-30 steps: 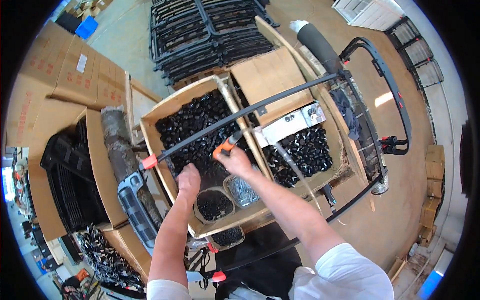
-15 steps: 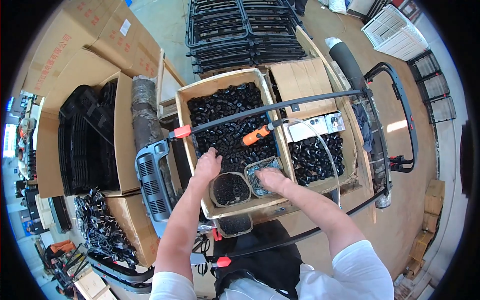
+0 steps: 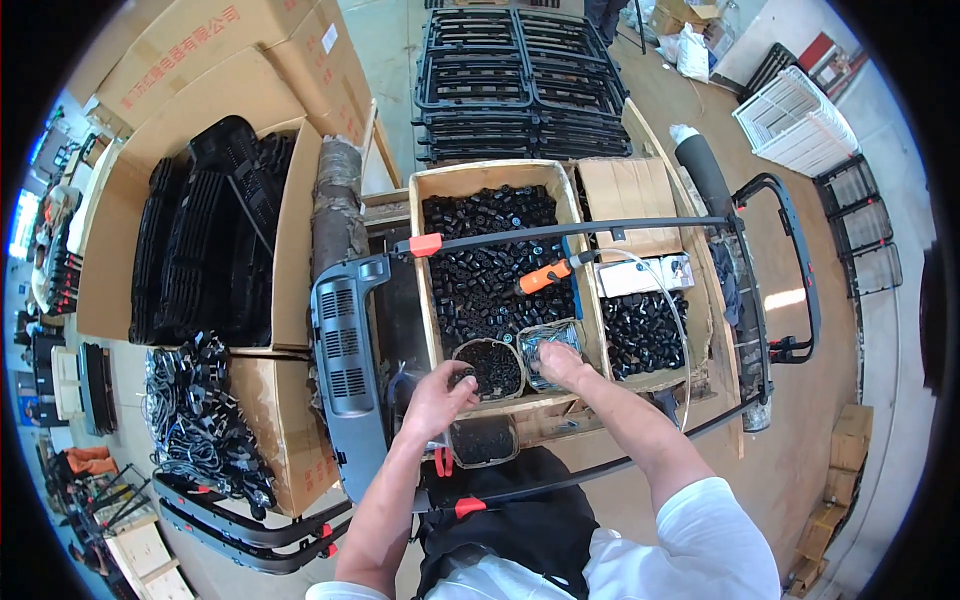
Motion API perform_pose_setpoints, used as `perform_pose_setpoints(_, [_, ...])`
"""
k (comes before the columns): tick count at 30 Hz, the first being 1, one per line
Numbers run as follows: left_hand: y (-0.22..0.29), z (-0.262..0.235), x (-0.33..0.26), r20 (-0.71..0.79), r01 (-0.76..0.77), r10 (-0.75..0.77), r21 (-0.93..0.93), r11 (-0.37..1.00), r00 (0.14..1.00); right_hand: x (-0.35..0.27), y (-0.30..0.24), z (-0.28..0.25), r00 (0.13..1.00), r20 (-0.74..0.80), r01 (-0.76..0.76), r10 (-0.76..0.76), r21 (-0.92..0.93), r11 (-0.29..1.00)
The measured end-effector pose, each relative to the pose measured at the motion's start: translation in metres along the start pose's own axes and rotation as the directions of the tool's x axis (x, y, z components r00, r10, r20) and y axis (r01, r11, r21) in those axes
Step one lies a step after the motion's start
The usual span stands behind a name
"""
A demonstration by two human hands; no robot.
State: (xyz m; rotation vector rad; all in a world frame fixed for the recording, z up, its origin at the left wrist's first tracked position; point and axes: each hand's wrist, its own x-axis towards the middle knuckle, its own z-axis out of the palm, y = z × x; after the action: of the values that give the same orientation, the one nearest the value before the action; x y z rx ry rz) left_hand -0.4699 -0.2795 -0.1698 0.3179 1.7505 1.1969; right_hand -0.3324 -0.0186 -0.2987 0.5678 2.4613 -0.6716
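My left hand (image 3: pixel 437 402) is closed around a small black round plastic part (image 3: pixel 462 377), beside the left edge of a tub of small black screws (image 3: pixel 490 362). My right hand (image 3: pixel 561 364) reaches down into a tub of silvery bolts (image 3: pixel 538 338), its fingers curled and their tips hidden. Both tubs sit at the near end of a wooden bin (image 3: pixel 421 270) full of black round plastic parts (image 3: pixel 480 270). On those parts rests an orange power screwdriver (image 3: pixel 545 277). A black frame (image 3: pixel 520 236) with a grey motor cover (image 3: pixel 345 340) lies across the bin.
Another tub (image 3: pixel 484 441) hangs at the bin's near side. To the right is a compartment of black parts (image 3: pixel 645 335) with a white box (image 3: pixel 645 275). Cartons (image 3: pixel 290 230) of black mouldings and a cable bundle (image 3: pixel 200 430) stand left. Black frames (image 3: pixel 520 80) are stacked beyond.
My left hand has drawn back from the loose black parts toward me, now with one of them in its grip. My right hand stays in the bolt tub. The whole view has shifted.
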Motion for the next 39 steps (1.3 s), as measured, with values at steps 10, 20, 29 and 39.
perform_pose_setpoints(10, [-0.020, -0.001, -0.034, -0.019, 0.009, -0.010, -0.022, 1.000, 1.000, -0.006, 0.015, -0.007, 0.997, -0.071, 0.020, -0.021, -0.008, 1.000])
perform_pose_setpoints(20, [-0.017, 0.000, -0.072, 0.036, -0.037, 0.036, 0.004, 0.999, 0.999, -0.112, -0.120, -0.081, 0.964, -0.113, 0.260, -0.242, 0.608, 0.750])
perform_pose_setpoints(29, [-0.024, -0.018, -0.104, 0.024, -0.100, 0.099, 0.027, 0.995, 0.995, -0.121, -0.170, -0.074, 0.891, -0.178, 0.454, -0.419, 0.398, 0.797])
perform_pose_setpoints(39, [-0.022, -0.037, -0.138, 0.037, -0.041, 0.044, -0.075, 0.996, 0.998, -0.128, -0.208, -0.073, 0.882, -0.055, 0.446, -0.469, 0.421, 0.790])
